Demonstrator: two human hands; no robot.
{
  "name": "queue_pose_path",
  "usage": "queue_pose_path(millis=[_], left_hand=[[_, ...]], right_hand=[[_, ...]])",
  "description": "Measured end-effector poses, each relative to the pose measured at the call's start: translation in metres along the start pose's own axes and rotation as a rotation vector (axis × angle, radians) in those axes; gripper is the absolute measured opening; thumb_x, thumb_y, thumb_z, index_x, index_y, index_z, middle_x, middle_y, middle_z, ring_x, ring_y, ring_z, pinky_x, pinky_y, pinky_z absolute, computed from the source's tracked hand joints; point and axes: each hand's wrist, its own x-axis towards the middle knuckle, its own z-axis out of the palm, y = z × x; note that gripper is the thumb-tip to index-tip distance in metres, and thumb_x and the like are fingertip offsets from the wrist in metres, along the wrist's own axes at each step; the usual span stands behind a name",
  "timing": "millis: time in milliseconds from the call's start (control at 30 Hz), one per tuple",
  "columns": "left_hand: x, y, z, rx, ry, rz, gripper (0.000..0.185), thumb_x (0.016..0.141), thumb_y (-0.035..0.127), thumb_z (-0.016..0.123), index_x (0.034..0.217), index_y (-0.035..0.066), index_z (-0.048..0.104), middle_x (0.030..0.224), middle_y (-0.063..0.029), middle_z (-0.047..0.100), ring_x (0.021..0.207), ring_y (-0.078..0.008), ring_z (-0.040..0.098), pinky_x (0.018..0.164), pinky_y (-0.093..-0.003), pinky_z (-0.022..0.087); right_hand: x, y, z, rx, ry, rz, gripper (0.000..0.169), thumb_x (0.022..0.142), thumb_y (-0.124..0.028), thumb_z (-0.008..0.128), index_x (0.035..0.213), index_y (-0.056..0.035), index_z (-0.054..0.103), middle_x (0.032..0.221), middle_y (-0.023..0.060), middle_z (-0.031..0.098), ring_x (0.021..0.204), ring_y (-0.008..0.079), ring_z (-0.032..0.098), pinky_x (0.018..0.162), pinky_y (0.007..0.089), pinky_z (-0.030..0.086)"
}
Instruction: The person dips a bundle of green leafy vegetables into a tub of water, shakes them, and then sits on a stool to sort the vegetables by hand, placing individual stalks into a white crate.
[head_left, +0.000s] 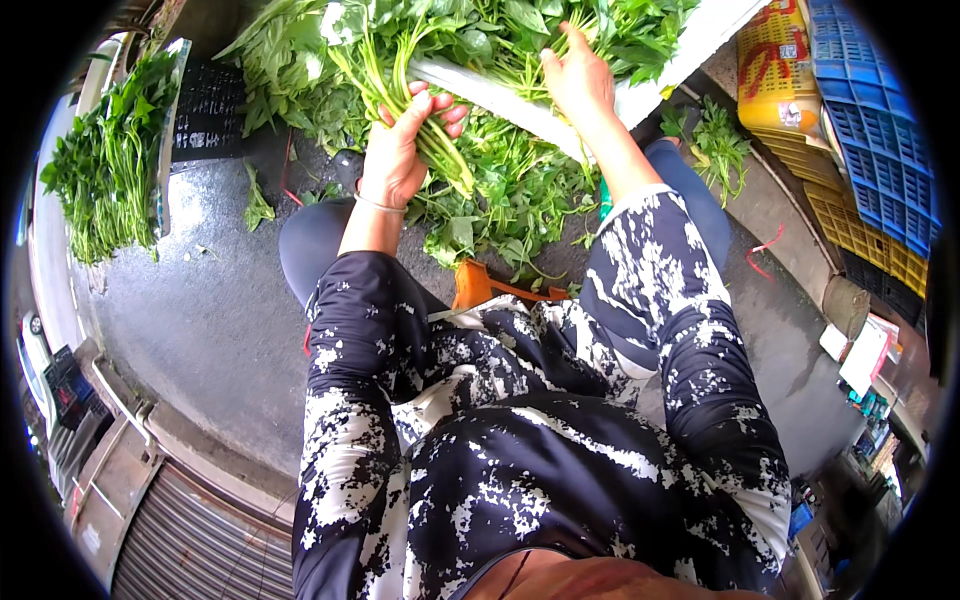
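Note:
My left hand (409, 142) is closed around a bunch of leafy green stems (442, 154), whose cut ends point down to the right and whose leaves reach up and away. Further right, my right hand (581, 79) is at a pile of leafy greens (517, 45) lying in a white foam box (517, 120); thumb and forefinger are apart, touching thin stems. Whether it grips any of them is not clear. Loose leaves and stems (502, 180) lie heaped on the wet ground between my knees, below the box's near edge.
Upright bunches of greens (120, 157) stand in a container at the left, beside a black crate (206, 112). Stacked blue crates (870, 120) and yellow crates (832, 202) are at the right. A loose leafy sprig (716, 146) lies near my right knee. An orange plastic object (472, 285) is between my legs.

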Motion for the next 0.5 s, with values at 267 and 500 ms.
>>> queue_pose_path(millis=[267,500], left_hand=[[-0.004,0.002,-0.005,0.096,0.040,-0.038,0.019,0.086,0.012,0.057,0.103,0.010,0.050,0.095,-0.0112,0.061,0.082,-0.0250,0.062,0.067,-0.0348,0.053],[0.000,0.004,-0.002,0.107,0.043,-0.022,0.019,0.085,0.010,0.058,0.103,0.009,0.051,0.093,-0.0117,0.061,0.081,-0.0243,0.062,0.066,-0.0343,0.053]], right_hand=[[0.048,0.006,-0.004,-0.327,-0.093,0.308,0.068,0.075,-0.049,0.061,0.120,-0.0062,0.033,0.088,0.0170,0.064,0.084,0.0316,0.063,0.073,0.0415,0.046],[0.049,0.038,-0.017,0.295,0.009,0.346,0.056,0.073,-0.019,0.065,0.121,-0.0038,0.040,0.096,0.0184,0.062,0.077,0.0233,0.065,0.070,0.0328,0.051]])
